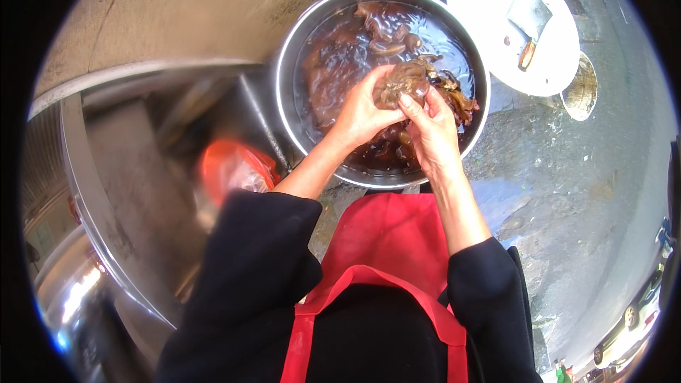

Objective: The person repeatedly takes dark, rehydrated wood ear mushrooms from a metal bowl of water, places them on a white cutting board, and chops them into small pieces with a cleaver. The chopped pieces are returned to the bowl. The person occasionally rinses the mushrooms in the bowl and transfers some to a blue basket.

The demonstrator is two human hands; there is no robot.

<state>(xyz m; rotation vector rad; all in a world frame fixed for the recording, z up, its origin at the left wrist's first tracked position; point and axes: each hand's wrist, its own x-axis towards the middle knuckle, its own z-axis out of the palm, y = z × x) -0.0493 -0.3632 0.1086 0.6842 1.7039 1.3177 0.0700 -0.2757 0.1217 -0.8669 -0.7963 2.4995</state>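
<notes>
A large round steel pot (288, 111) stands before me, filled with brown water and soaked brown pieces (332, 80) that look like wood ear fungus. Above the water my left hand (362, 109) cups a soft, frilly brown clump (398, 88) of the same look from the left side. Thumb and fingers of my right hand (435, 138) pinch the clump's lower right edge. A darker, ragged heap (462, 103) shows just beyond my right hand, inside the pot's right wall; what it rests on is hidden.
A white round board (479, 26) at the upper right carries a cleaver (529, 13) with a wooden handle. Beneath its edge a pale round object (581, 93) shows. An orange-red plastic bag (239, 170) lies left of the pot, near a metal-edged structure (114, 213). Parked vehicles (622, 330) appear lower right.
</notes>
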